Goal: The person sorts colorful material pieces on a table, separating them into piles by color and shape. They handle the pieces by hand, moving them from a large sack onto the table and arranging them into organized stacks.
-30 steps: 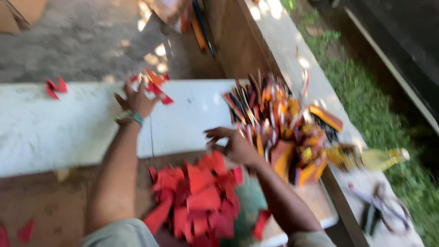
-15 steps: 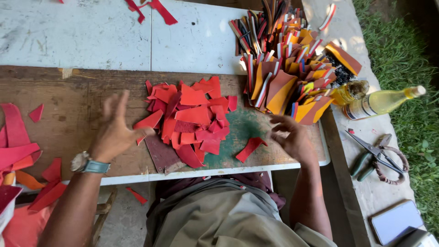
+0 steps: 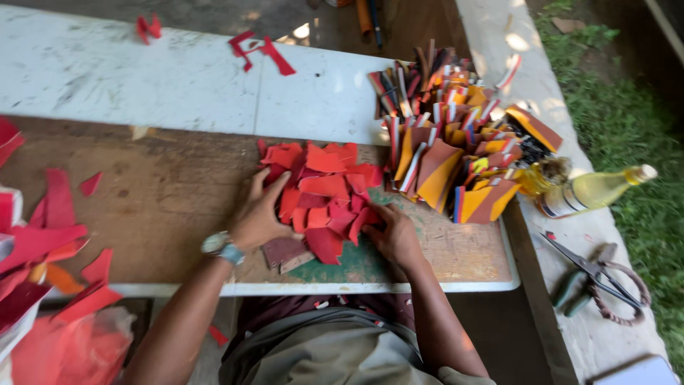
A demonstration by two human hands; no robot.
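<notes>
A heap of small red and orange cut pieces [image 3: 322,191] lies on the wooden board [image 3: 164,207] in front of me. My left hand [image 3: 258,215], with a watch on its wrist, presses flat on the heap's left side. On the heap's lower right edge rests my right hand [image 3: 394,235], fingers spread over the pieces. Both hands flank the heap and lift nothing. A dark brown piece [image 3: 285,253] pokes out under the heap near my left hand.
A dense stack of orange, brown and red strips [image 3: 456,153] stands at the right. A yellow bottle [image 3: 591,189] lies beyond it, with scissors [image 3: 595,274] on the concrete ledge. Red scraps [image 3: 43,235] are piled at the left. More scraps [image 3: 260,51] sit on the white slab.
My left hand came down from the air onto the heap's left side. My right hand slid left from the board onto the heap's lower right edge, and the pieces are bunched closer.
</notes>
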